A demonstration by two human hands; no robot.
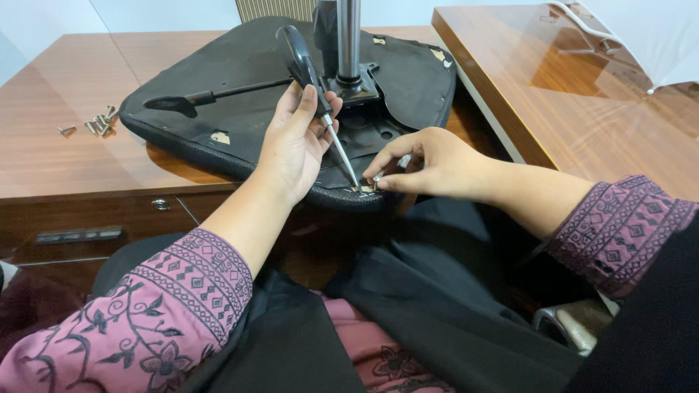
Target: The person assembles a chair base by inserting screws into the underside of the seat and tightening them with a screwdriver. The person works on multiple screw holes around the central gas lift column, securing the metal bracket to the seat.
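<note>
Your left hand [295, 142] grips the screwdriver [320, 102], tip angled at the upturned chair seat's [240, 80] rim, where your right-hand fingers [389, 164] pinch a screw [376, 177] steady.

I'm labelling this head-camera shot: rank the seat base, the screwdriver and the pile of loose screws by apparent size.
Largest to smallest:
1. seat base
2. screwdriver, held in the left hand
3. pile of loose screws, lying farther away, so it may look smaller than it is

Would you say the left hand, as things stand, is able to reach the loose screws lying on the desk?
Probably yes, but not freely: the left hand is shut on the screwdriver. The screws lie uncovered on the desk, beside the chair seat.
</note>
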